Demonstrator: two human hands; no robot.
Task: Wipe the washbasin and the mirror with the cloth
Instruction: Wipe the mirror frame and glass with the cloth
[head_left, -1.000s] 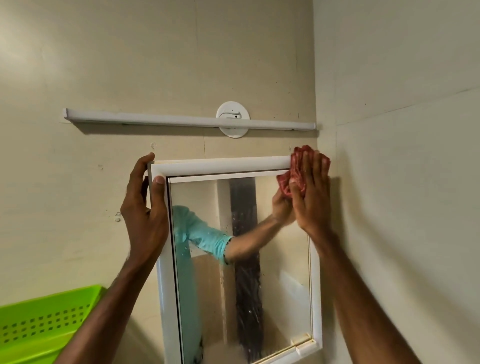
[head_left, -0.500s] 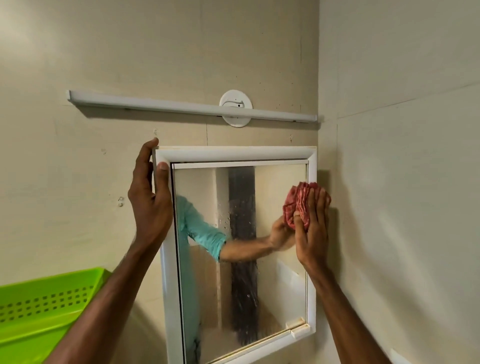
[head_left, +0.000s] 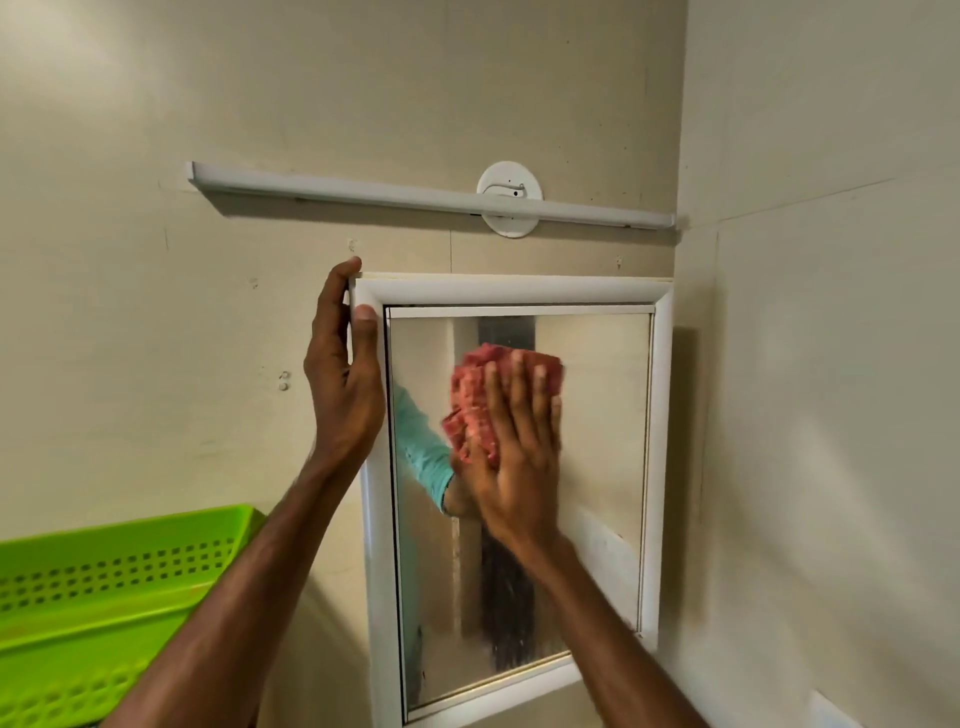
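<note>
The red cloth (head_left: 485, 400) lies mid-frame against the mirror (head_left: 602, 415) glass, under my right hand (head_left: 511, 457), fingers spread nearly flat, though motion blurs them. My left hand (head_left: 340, 379) clasps the mirror's white frame (head_left: 662, 467) at its upper-left corner, thumb in front.

The scene was evenly and fairly brightly lit by soft, warm light that seemed to come from the upper left, where a pale patch lay on the beige wall panel (head_left: 130, 364). The long white wall-mounted bar (head_left: 415, 200) cast a dark shadow just below itself, and the white-framed rectangular mirror (head_left: 613, 415) threw one onto the side wall to its right. The right hand (head_left: 514, 467) and the crumpled red cloth (head_left: 483, 400) were smeared by motion blur; the left hand (head_left: 340, 384) was sharp. Streaks dulled the lower glass. Wide-angle distortion bent straight lines, and the bright green perforated plastic basket (head_left: 104, 597) looked soft at the frame's edge.
</note>
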